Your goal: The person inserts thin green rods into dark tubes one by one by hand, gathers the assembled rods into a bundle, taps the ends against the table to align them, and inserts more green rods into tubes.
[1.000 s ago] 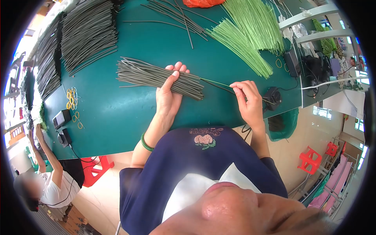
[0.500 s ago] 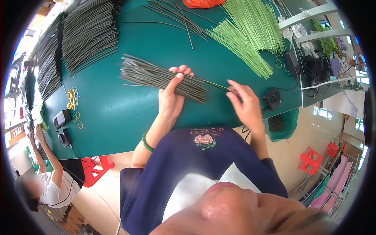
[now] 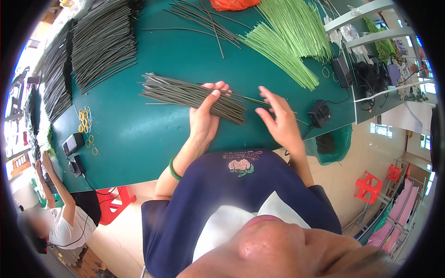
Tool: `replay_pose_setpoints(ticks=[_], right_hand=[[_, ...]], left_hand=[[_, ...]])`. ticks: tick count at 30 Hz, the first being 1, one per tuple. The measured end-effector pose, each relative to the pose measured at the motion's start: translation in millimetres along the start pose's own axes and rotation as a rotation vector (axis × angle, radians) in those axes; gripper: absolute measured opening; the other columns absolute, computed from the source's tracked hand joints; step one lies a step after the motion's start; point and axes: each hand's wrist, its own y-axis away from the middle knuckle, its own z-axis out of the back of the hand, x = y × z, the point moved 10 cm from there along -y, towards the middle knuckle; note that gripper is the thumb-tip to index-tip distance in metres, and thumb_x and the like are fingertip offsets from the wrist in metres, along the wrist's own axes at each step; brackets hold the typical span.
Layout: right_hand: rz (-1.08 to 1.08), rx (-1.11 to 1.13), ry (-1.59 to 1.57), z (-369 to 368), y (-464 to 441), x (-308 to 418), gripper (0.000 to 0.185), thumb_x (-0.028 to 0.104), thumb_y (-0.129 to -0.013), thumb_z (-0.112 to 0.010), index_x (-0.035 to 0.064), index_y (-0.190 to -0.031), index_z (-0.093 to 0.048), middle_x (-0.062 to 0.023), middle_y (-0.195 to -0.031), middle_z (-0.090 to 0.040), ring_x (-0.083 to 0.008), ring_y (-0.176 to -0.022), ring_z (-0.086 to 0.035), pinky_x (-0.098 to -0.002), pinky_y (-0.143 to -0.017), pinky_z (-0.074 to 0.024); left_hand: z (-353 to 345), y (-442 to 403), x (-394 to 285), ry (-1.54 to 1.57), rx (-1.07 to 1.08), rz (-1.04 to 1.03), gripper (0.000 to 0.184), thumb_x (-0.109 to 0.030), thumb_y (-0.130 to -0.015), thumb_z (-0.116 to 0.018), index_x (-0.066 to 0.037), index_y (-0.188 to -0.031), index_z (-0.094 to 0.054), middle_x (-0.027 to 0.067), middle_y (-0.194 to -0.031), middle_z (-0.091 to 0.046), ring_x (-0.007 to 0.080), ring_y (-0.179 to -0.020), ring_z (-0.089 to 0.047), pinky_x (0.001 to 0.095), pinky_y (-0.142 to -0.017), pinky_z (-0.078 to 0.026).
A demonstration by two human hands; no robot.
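My left hand (image 3: 204, 116) is wrapped round a bundle of dark stems (image 3: 171, 90) above the green table (image 3: 139, 134), thumb on top. One dark stem with a thin green strand (image 3: 252, 99) sticks out from the bundle's right side. Beside that strand my right hand (image 3: 280, 118) has its fingers spread, and the strand passes by or behind them. Whether the fingers touch it cannot be made out.
Dark stem piles (image 3: 104, 41) lie at the back left, loose dark stems (image 3: 204, 21) and light green stems (image 3: 282, 51) at the back. Yellow bands (image 3: 85, 120) and black devices (image 3: 320, 113) are on the table. A co-worker (image 3: 69, 227) sits at the left.
My right hand has let go of the strand's end, and its fingers have opened out. My left hand and the bundle have shifted slightly right and down.
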Motion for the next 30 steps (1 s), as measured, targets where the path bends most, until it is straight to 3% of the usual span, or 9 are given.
replay_pose_setpoints(ticks=[2,5,9,11,14,17,18,21,30], right_hand=[[-0.085,-0.02,0.074,24.3,12.8,-12.8,0.033,0.017,-0.099,-0.067,0.0065,-0.13,-0.068,-0.0142,-0.121,-0.07,-0.0326,-0.111,-0.065,-0.0404,-0.094,-0.0518],[-0.306,0.067,0.064,32.3,26.8,-47.0,0.021,0.014,-0.098,-0.066,0.0076,-0.116,-0.074,-0.0074,-0.102,-0.075,-0.0274,-0.098,-0.068,-0.0382,-0.086,-0.0519],[0.147,-0.051,0.194,13.0,8.8,4.2,0.017,0.014,-0.096,-0.068,0.0099,-0.11,-0.077,-0.0061,-0.092,-0.075,-0.0229,-0.089,-0.069,-0.0351,-0.085,-0.0484],[0.229,-0.132,0.177,6.8,-0.2,22.0,0.017,0.012,-0.095,-0.069,0.0077,-0.11,-0.077,-0.0079,-0.092,-0.075,-0.0236,-0.083,-0.068,-0.0358,-0.08,-0.0505],[0.011,0.094,-0.088,-25.5,-7.9,4.6,0.018,0.008,-0.095,-0.069,0.0044,-0.111,-0.076,-0.0101,-0.093,-0.074,-0.0235,-0.079,-0.067,-0.0351,-0.074,-0.0523],[-0.044,0.123,-0.343,-27.2,-2.2,0.3,0.018,0.005,-0.095,-0.068,0.0021,-0.111,-0.075,-0.0111,-0.09,-0.072,-0.0224,-0.076,-0.067,-0.033,-0.069,-0.0526],[-0.253,0.208,-0.438,-30.6,4.1,-14.0,0.016,0.004,-0.096,-0.069,0.0019,-0.111,-0.075,-0.0095,-0.09,-0.071,-0.0203,-0.079,-0.067,-0.0315,-0.071,-0.0517],[-0.008,0.129,-0.282,-22.5,5.3,-6.2,0.016,0.002,-0.096,-0.068,-0.0005,-0.11,-0.075,-0.0075,-0.091,-0.071,-0.0152,-0.084,-0.067,-0.0279,-0.077,-0.0522],[-0.346,0.013,-0.228,34.2,48.9,-104.3,0.015,0.003,-0.098,-0.067,0.002,-0.11,-0.076,-0.0091,-0.097,-0.074,-0.0164,-0.089,-0.071,-0.0291,-0.079,-0.0557]], left_hand=[[4.1,-3.4,-7.2,0.022,-0.035,-0.03,0.021,0.004,-0.096,-0.065,-0.005,-0.114,-0.061,0.0136,-0.123,-0.066,0.0308,-0.123,-0.062,0.0493,-0.114,-0.049],[5.7,-4.7,-10.5,0.036,-0.061,-0.038,0.021,0.004,-0.096,-0.065,-0.005,-0.114,-0.061,0.0138,-0.123,-0.066,0.0307,-0.124,-0.062,0.0494,-0.114,-0.049],[1.5,-2.4,-0.2,0.002,-0.017,0.017,0.022,0.004,-0.096,-0.065,-0.005,-0.116,-0.06,0.0142,-0.124,-0.066,0.0305,-0.123,-0.062,0.0491,-0.113,-0.05],[-2.6,0.2,8.0,-0.008,0.022,0.054,0.022,0.005,-0.096,-0.065,-0.004,-0.116,-0.06,0.0145,-0.124,-0.066,0.0303,-0.122,-0.063,0.0489,-0.113,-0.05],[-7.0,6.0,17.9,-0.046,0.054,0.109,0.024,0.005,-0.096,-0.064,-0.004,-0.118,-0.06,0.0154,-0.126,-0.066,0.0302,-0.121,-0.064,0.0489,-0.111,-0.052],[-12.8,8.1,18.6,-0.083,0.066,0.124,0.023,0.005,-0.097,-0.063,-0.003,-0.118,-0.06,0.0176,-0.127,-0.066,0.0299,-0.12,-0.065,0.0464,-0.106,-0.055],[-13.0,7.6,18.0,-0.098,0.083,0.122,0.024,0.005,-0.096,-0.063,-0.003,-0.119,-0.06,0.0174,-0.128,-0.065,0.0307,-0.122,-0.065,0.0477,-0.108,-0.054],[-21.5,11.3,22.1,-0.124,0.138,0.152,0.025,0.006,-0.096,-0.063,-0.002,-0.12,-0.059,0.0181,-0.13,-0.064,0.0322,-0.124,-0.064,0.0487,-0.108,-0.054],[8.4,-4.1,1.6,-0.087,-0.008,-0.002,0.023,0.006,-0.095,-0.062,-0.001,-0.117,-0.06,0.0214,-0.124,-0.067,0.0326,-0.113,-0.068,0.0453,-0.101,-0.057]])
